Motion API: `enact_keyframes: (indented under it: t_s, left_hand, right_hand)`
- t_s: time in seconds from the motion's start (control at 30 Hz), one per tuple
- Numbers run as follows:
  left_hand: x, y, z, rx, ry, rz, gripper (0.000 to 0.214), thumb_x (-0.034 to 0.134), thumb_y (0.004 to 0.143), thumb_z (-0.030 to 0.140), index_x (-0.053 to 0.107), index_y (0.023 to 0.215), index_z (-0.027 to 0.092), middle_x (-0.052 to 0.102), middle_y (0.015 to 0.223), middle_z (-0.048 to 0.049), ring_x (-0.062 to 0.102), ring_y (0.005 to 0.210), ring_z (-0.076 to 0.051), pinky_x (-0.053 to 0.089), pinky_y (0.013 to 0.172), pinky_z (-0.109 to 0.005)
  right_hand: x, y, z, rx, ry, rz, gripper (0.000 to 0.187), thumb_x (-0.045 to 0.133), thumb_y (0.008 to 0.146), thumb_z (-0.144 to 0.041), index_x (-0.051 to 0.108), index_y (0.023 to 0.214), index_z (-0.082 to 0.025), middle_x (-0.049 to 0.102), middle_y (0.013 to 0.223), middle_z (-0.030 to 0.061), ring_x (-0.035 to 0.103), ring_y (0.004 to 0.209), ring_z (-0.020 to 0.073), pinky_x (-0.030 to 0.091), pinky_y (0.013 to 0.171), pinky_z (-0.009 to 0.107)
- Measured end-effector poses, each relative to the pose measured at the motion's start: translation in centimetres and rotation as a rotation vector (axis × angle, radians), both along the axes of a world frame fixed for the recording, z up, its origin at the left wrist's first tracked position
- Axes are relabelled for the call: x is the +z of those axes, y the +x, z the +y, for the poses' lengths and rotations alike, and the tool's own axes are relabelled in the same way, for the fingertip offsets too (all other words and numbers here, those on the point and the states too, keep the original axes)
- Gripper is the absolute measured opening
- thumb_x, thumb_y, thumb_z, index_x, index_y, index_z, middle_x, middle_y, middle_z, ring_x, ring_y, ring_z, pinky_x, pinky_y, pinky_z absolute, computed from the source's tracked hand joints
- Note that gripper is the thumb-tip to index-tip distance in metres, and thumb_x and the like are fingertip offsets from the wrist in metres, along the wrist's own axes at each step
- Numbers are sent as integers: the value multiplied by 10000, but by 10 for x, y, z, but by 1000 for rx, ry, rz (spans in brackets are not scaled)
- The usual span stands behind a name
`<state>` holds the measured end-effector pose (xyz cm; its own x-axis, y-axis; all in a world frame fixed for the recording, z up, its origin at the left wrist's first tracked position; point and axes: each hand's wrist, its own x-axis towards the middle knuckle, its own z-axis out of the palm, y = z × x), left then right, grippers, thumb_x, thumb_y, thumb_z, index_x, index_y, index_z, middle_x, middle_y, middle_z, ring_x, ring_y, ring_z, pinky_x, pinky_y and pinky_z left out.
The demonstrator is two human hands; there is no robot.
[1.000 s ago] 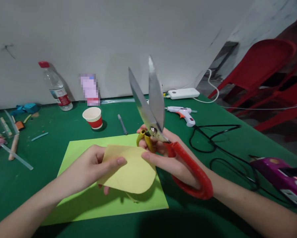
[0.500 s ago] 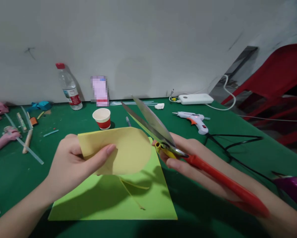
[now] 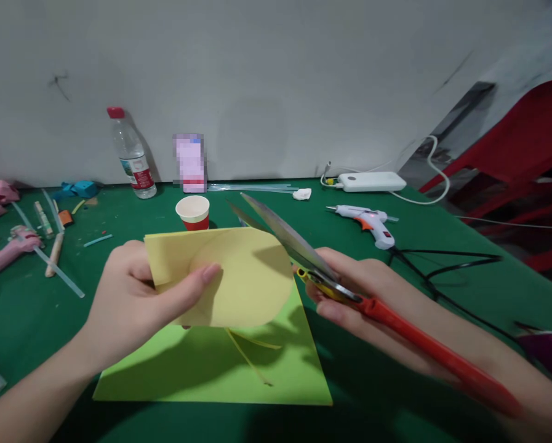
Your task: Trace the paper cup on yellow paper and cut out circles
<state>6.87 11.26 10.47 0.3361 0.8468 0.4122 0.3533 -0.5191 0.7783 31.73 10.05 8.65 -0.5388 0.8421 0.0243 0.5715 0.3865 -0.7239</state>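
A yellow piece of paper (image 3: 252, 277) with a rounded right end is pinched at its left side by my left hand (image 3: 123, 301), thumb lying across the front. My right hand (image 3: 359, 289) grips a pair of scissors (image 3: 405, 329) with red and yellow handles. Their blades are parted at the paper's upper right edge; one blade passes in front, and the other is partly hidden behind. Below, a light green sheet (image 3: 202, 378) lies on the table with thin yellow strips (image 3: 250, 360) on it.
Behind the paper stand a paper cup (image 3: 192, 210), a water bottle (image 3: 135, 166) and a phone (image 3: 191, 163). At right lie a white glue gun (image 3: 372, 224), its black cord and a white power bank (image 3: 372, 181). A pink glue gun (image 3: 15, 252) and glue sticks lie left.
The scissors' blades have shifted down and come against the paper's upper right edge, one blade now partly behind it. The whole view has shifted slightly.
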Motion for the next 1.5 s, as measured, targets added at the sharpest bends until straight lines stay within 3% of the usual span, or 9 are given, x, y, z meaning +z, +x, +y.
enact_keyframes:
  t_s: [0.3,0.83,1.5]
  left_hand:
    - [2,0,0,-8,-55,-31,202,634,711,121,596,516,161,640,580,52,580,487,-65,430,392,-76]
    - [1,-2,0,-20,-108,-19,256,618,731,136,563,482,148,611,528,48,560,441,-59,412,360,-72]
    - [1,-2,1,0,-106,9,296,627,733,168,547,449,153,589,484,53,548,412,-57,403,347,-84]
  right_hand:
    - [2,0,0,6,14,-40,165,404,888,-378,441,933,-224,461,659,-33,354,544,112,311,483,222]
    - [2,-2,0,5,-40,-47,193,382,892,-407,433,941,-227,469,666,-30,355,540,111,309,471,218]
    - [-6,2,2,7,81,-49,91,415,891,-349,427,942,-275,450,568,-45,336,450,105,284,406,211]
